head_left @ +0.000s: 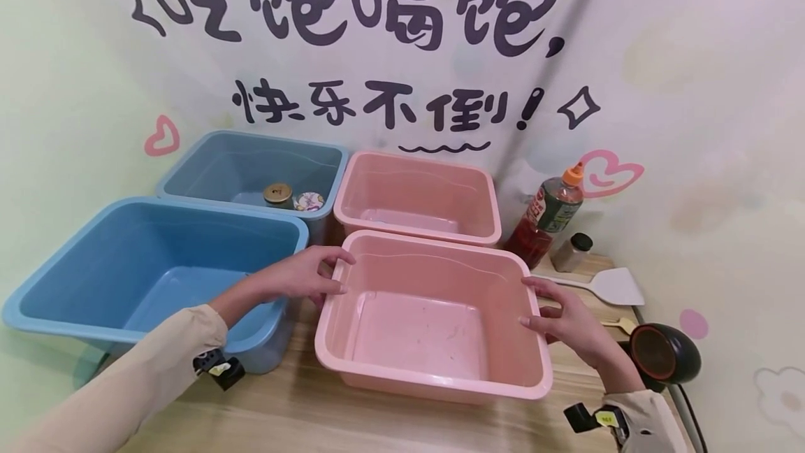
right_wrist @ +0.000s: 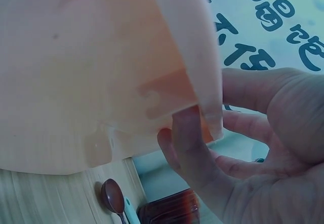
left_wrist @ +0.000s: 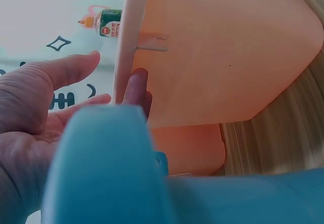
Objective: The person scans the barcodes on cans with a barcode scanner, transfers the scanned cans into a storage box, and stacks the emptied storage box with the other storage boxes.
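A pink plastic basin [head_left: 428, 383] stands at the front of the wooden table, between both hands. At its left rim is my left hand [head_left: 311, 272], with digits on both sides of the edge. In the left wrist view, that hand's thumb is apart from the rim while curled fingers [left_wrist: 135, 86] lie against the outer side. My right hand [head_left: 569, 317] holds the right rim, its thumb and a finger reaching over the edge. Bent fingers [right_wrist: 190, 133] hook beneath the rim in the right wrist view. Only a few small marks show on the basin's floor.
Behind stands another pink basin [head_left: 418, 159]. Two blue basins are at left: a near one [head_left: 56, 327] and a far one [head_left: 189, 194] containing a gold-lidded jar [head_left: 278, 194]. On the right are a sauce bottle [head_left: 547, 219], small jar [head_left: 571, 254], white spatula [head_left: 619, 286] and black ladle [head_left: 666, 354].
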`<state>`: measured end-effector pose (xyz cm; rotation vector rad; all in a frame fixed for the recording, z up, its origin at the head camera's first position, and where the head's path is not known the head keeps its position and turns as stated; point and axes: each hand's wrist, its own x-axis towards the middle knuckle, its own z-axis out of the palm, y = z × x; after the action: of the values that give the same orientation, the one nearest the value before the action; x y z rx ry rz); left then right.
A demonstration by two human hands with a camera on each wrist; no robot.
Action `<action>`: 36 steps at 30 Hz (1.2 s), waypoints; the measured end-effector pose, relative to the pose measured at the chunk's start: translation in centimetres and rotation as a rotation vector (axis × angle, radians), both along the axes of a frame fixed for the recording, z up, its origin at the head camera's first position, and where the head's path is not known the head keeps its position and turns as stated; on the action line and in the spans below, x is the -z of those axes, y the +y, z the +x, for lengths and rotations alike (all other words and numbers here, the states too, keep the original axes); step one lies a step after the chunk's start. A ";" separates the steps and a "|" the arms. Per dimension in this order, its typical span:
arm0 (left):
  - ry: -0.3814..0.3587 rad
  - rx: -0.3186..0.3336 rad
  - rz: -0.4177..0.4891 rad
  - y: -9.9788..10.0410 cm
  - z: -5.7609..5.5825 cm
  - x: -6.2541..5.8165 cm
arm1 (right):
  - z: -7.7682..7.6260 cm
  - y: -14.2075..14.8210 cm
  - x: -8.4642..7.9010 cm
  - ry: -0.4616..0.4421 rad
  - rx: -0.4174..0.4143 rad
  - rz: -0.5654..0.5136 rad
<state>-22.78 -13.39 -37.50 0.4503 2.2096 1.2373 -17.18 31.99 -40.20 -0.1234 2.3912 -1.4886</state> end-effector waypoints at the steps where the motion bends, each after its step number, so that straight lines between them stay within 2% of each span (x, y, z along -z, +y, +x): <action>1: 0.000 0.001 0.002 0.0 0.0 0.0 | 0.0 0.0 0.0 0.001 -0.003 -0.002; 10: 0.018 -0.006 -0.019 0.1 0.0 0.0 | 0.0 -0.1 -0.1 0.010 -0.004 0.002; 19: 0.062 -0.047 -0.061 0.7 0.1 0.0 | 0.0 -0.1 -0.5 0.006 -0.005 0.005; 31: 0.057 -0.092 -0.075 1.0 0.2 0.3 | 0.3 0.3 -1.0 0.012 -0.014 -0.023; 36: 0.060 -0.076 -0.040 0.9 0.2 0.2 | 0.4 0.5 -1.3 0.003 -0.016 -0.030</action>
<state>-22.58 -12.48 -37.69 0.3953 2.3174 1.2309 -16.75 32.47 -38.89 -0.1517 2.3653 -1.5186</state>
